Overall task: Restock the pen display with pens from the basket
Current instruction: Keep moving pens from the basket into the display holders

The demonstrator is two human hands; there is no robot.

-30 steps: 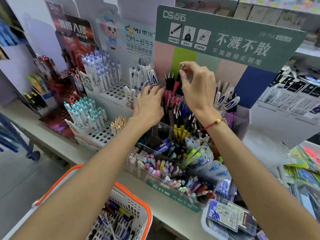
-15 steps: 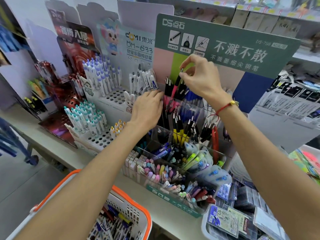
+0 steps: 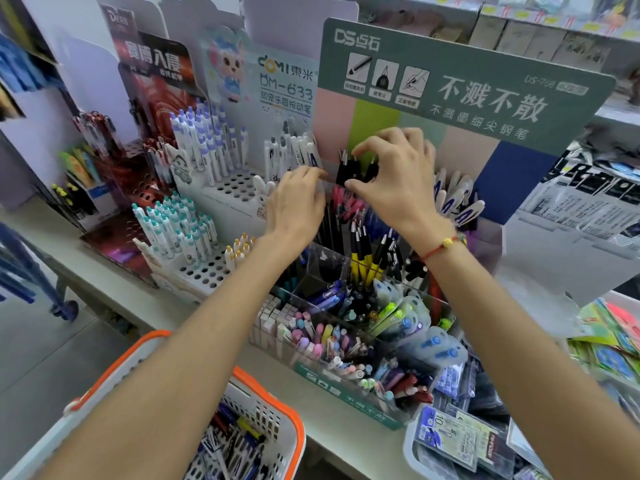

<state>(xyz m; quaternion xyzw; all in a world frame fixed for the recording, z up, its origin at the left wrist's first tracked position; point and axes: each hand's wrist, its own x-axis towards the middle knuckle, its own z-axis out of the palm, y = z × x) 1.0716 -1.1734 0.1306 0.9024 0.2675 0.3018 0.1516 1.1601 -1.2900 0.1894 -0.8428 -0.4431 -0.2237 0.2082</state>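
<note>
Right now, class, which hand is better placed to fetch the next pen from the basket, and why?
Probably the left hand: it lies beside the black pens the right hand pinches, and the basket sits on its side.

Shop interior, stationery section. Counter shelf (image 3: 114,299): pale, long, running from left toward lower right. Floor (image 3: 38,355): grey, smooth, visible at lower left. Wall (image 3: 52,26): pale lilac-white, upper left. Upper shelf (image 3: 540,32): behind the counter at top right, stocked with boxed goods, yellow price tags along its edge. Blue cart frame (image 3: 34,271) with a wheel at far left, standing on the floor. Lighting: even, bright, indoor.
</note>
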